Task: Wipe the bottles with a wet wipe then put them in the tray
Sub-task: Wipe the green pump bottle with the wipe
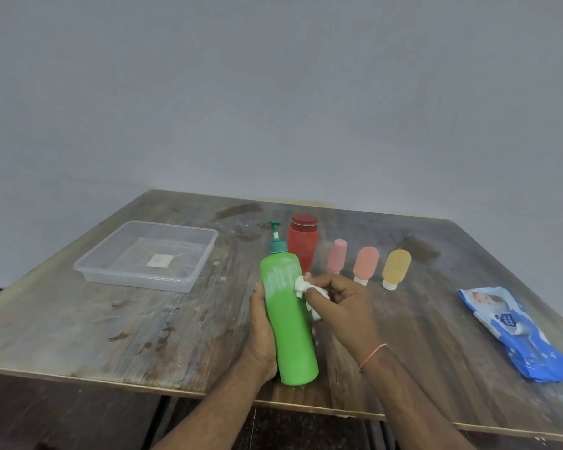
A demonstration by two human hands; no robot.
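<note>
Green bottle: a tall green pump bottle (288, 319) is held tilted above the near part of the wooden table (143, 326), its teal pump pointing away from the person.
Left hand: the left hand (262, 332) grasps the lower body of the bottle from its left side, fingers wrapped behind it.
Right hand: the right hand (337, 303) pinches a crumpled white wet wipe (303, 287) and presses it against the bottle's upper right side.
Progress: by my reading the task is at an early stage; the first bottle is being wiped, and pale streaks show on its upper face.
Tray: the clear plastic tray (189, 280) sits to the left on the table, well apart from the hands, with no bottle in it.
Left to do: four more bottles wait untouched behind the hands, a red bottle (303, 245) with a dark red cap, a pink tube (337, 255), a salmon tube (366, 264) and a yellow tube (396, 267), the three tubes standing cap-down in a row.
Other things: a blue pack of wet wipes (517, 332) lies at the right edge of the table.
In the way: nothing lies between the held bottle and the tray; the red bottle stands just behind the green one.
</note>
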